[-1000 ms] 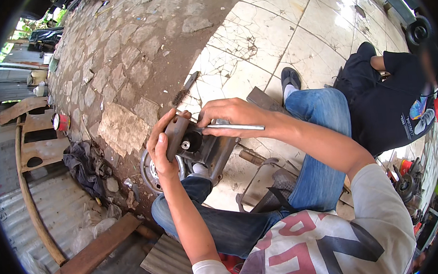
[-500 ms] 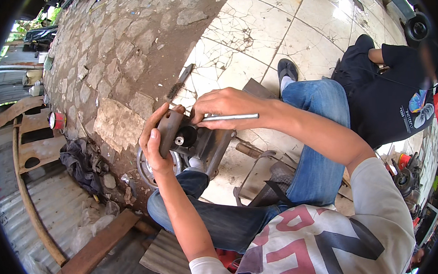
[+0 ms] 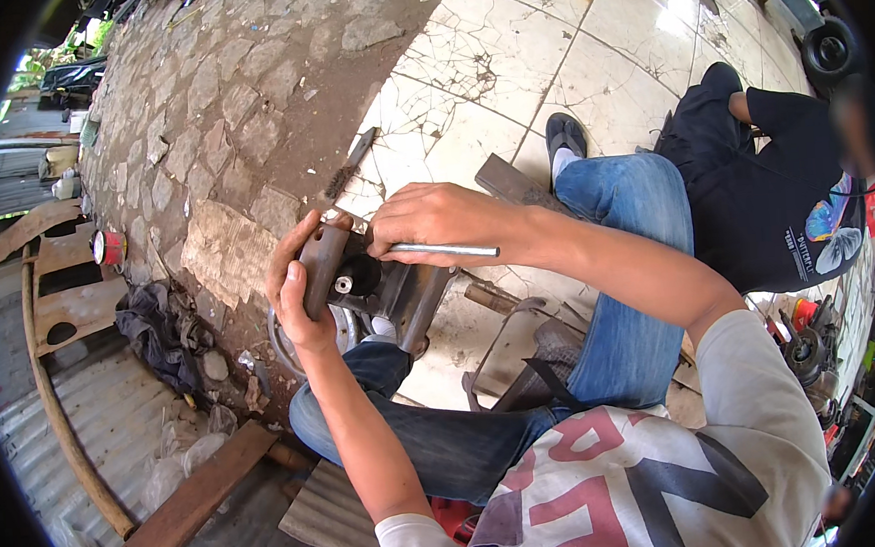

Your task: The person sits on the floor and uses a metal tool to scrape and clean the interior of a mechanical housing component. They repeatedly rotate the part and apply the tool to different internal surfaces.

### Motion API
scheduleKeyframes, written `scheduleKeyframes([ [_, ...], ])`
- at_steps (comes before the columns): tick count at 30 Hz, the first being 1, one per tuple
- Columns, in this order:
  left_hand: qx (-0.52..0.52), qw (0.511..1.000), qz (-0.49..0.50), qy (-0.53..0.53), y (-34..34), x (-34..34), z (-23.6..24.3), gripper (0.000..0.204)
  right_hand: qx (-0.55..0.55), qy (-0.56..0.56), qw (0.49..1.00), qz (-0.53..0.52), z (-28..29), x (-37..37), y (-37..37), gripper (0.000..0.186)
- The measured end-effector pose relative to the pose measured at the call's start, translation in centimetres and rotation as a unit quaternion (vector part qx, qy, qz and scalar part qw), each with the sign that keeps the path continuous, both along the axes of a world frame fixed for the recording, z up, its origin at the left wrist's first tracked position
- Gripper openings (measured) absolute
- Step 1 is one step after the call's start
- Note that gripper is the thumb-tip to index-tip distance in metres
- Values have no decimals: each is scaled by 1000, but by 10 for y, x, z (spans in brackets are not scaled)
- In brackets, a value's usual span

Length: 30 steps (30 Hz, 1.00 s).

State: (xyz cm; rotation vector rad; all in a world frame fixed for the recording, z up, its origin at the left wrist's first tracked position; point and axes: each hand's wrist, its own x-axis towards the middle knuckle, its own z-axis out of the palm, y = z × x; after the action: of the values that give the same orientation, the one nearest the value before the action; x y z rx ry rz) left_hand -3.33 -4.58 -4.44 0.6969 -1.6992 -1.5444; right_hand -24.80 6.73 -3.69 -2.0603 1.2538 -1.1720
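Stone paving (image 3: 244, 65) fills the upper left of the frame, and a cracked tile floor (image 3: 586, 74) runs across the upper middle and right. At the right edge sits a co-worker in dark clothes (image 3: 723, 196).

Near the centre, above the person's lower leg, is the thing being worked on: a dark steel part (image 3: 421, 303), tilted, with a round black opening towards its upper left end. A flat tan sheet (image 3: 224, 251) lies on the ground left of it.

The left hand (image 3: 304, 307) is half closed, cupped around the steel part's upper left end, the thumb along the near side. The right hand (image 3: 439, 213) is bent closed on a thin metal rod (image 3: 461, 250), whose free end points right; its fingertips are at the opening, and exactly what they touch is hidden. Above them on the floor lies a wire brush (image 3: 353, 162).

The step in hand looks like working at the opening with the rod while the left hand steadies the part. The next move probably calls for that same firm hold and careful aim with the fingertips.
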Motion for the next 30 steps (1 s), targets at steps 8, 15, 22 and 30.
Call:
scheduleKeyframes([
  [8, 31, 999, 17, 17, 1, 1, -1, 58, -23, 24, 999, -1, 1, 1, 0, 15],
  [15, 25, 1000, 12, 7, 2, -1, 10, 62, -8, 14, 1000, 2, -4, 2, 2, 15],
  [22, 29, 1000, -3, 13, 1, 1, 11, 63, 62, -23, 998, 13, -1, 7, 2, 15],
  [30, 11, 1000, 5, 5, -4, 3, -1, 64, -37, -38, 999, 2, 1, 5, -4, 14],
])
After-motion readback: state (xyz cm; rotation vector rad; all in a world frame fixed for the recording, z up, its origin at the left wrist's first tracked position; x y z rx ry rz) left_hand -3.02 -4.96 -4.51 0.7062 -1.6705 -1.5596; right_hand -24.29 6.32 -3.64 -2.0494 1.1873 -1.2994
